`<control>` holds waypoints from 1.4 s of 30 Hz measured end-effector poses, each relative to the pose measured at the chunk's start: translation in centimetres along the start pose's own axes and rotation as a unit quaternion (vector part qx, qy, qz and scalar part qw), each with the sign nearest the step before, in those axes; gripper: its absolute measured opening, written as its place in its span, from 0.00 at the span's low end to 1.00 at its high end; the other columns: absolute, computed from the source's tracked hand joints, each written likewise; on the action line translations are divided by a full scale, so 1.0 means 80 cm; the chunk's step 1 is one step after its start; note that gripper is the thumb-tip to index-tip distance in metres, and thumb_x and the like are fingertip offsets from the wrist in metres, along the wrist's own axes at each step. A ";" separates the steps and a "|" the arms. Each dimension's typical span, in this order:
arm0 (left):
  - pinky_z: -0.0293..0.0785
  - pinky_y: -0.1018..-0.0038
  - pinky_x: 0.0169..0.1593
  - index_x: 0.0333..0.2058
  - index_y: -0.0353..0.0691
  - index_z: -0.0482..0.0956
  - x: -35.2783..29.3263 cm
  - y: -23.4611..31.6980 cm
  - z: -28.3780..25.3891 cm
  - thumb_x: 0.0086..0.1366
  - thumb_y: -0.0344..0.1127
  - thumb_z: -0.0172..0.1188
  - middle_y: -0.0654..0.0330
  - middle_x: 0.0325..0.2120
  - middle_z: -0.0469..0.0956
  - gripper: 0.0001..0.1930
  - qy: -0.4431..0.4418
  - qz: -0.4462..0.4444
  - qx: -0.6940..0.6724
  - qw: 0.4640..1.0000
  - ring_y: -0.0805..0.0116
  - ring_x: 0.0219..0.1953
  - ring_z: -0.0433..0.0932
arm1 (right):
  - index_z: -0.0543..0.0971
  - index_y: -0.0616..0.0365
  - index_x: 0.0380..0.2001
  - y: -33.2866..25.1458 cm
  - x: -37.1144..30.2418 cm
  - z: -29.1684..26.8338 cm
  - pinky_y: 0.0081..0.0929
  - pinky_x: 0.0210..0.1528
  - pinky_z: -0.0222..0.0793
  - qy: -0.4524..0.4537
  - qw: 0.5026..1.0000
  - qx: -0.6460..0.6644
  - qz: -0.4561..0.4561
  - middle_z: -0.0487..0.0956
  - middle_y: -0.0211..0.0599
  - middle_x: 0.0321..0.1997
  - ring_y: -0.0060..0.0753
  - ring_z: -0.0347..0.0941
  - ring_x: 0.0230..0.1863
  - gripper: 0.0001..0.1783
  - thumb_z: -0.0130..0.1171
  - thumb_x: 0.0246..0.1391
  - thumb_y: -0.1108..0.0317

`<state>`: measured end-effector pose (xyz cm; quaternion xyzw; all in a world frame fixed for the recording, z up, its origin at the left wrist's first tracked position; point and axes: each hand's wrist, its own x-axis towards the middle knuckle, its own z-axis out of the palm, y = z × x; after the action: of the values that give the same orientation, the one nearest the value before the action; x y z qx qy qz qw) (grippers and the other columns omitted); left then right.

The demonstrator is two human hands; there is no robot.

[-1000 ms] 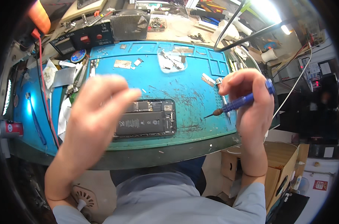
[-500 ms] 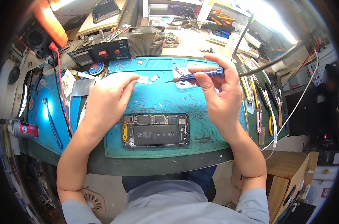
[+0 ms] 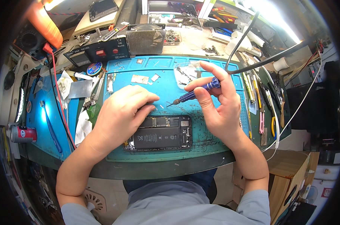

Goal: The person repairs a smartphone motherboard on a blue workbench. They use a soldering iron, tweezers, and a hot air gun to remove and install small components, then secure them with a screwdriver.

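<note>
A blue precision screwdriver (image 3: 197, 93) is gripped in my right hand (image 3: 224, 103), its thin tip pointing left and down over the mat. My left hand (image 3: 127, 108) hovers over the near left corner of an opened phone (image 3: 158, 137), thumb and fingers drawn together; what they hold, if anything, is hidden. The phone lies flat with its black battery and circuit board exposed, its left end partly covered by that hand. Beyond the hands lie a small metal plate (image 3: 140, 79), a smaller pale part (image 3: 154, 77) and a clear tray (image 3: 185, 75) of small parts.
A blue-green work mat (image 3: 177, 153) covers the bench. Tweezers and pliers (image 3: 269, 101) line the right side. A power unit (image 3: 98, 52) and orange multimeter (image 3: 46, 28) stand at back left, with a red cable (image 3: 59, 86). A black cable (image 3: 274, 58) arcs over the back right.
My left hand has come nearer and right, from beside the metal plate to above the phone. My right hand has lowered slightly with the screwdriver, now tilted more steeply.
</note>
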<state>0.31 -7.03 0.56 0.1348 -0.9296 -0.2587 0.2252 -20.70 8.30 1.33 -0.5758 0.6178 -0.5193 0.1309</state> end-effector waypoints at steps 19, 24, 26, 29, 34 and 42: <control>0.78 0.70 0.38 0.34 0.36 0.86 0.004 0.019 0.003 0.60 0.25 0.74 0.58 0.32 0.84 0.06 0.029 -0.003 -0.046 0.998 0.63 0.34 0.83 | 0.64 0.67 0.68 -0.011 -0.003 -0.005 0.30 0.56 0.78 -0.017 0.992 0.036 -0.116 0.85 0.48 0.49 0.32 0.84 0.49 0.33 0.68 0.67 0.72; 0.77 0.63 0.41 0.34 0.37 0.85 0.006 0.027 0.008 0.60 0.27 0.73 0.57 0.31 0.81 0.06 0.027 0.007 -0.037 0.999 0.56 0.37 0.82 | 0.62 0.67 0.70 -0.020 0.001 -0.014 0.31 0.56 0.79 -0.030 0.983 -0.045 -0.176 0.85 0.46 0.49 0.35 0.86 0.48 0.39 0.73 0.63 0.72; 0.78 0.63 0.41 0.34 0.37 0.85 0.005 0.033 0.010 0.60 0.27 0.73 0.57 0.32 0.81 0.06 0.022 0.014 -0.033 0.999 0.56 0.37 0.82 | 0.61 0.67 0.70 -0.023 -0.001 -0.018 0.32 0.56 0.80 -0.027 0.977 -0.063 -0.200 0.84 0.47 0.52 0.37 0.87 0.48 0.42 0.75 0.60 0.73; 0.78 0.63 0.41 0.34 0.37 0.85 0.005 0.047 0.014 0.60 0.28 0.73 0.57 0.32 0.81 0.06 0.013 0.018 -0.042 0.999 0.56 0.37 0.82 | 0.61 0.68 0.71 -0.022 -0.008 -0.021 0.33 0.52 0.83 -0.028 0.974 -0.037 -0.224 0.75 0.51 0.64 0.39 0.87 0.49 0.44 0.76 0.57 0.76; 0.78 0.63 0.41 0.35 0.37 0.85 0.003 0.063 0.022 0.61 0.28 0.73 0.57 0.32 0.82 0.06 -0.013 -0.010 -0.098 0.995 0.56 0.37 0.82 | 0.60 0.70 0.71 -0.022 -0.018 -0.032 0.29 0.47 0.85 -0.025 0.972 -0.048 -0.227 0.69 0.54 0.71 0.40 0.87 0.48 0.44 0.75 0.58 0.78; 0.77 0.71 0.37 0.41 0.35 0.87 -0.001 0.071 0.034 0.61 0.27 0.75 0.58 0.36 0.83 0.11 -0.036 -0.014 -0.135 0.990 0.64 0.35 0.81 | 0.56 0.74 0.74 -0.022 -0.034 -0.044 0.27 0.50 0.80 -0.010 0.974 -0.077 -0.215 0.75 0.55 0.67 0.34 0.87 0.45 0.48 0.74 0.59 0.77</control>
<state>-1.75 -1.17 1.50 0.1067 -0.8919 -0.3894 0.2040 -21.51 12.70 3.05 -0.7086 0.5162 -0.4805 -0.0220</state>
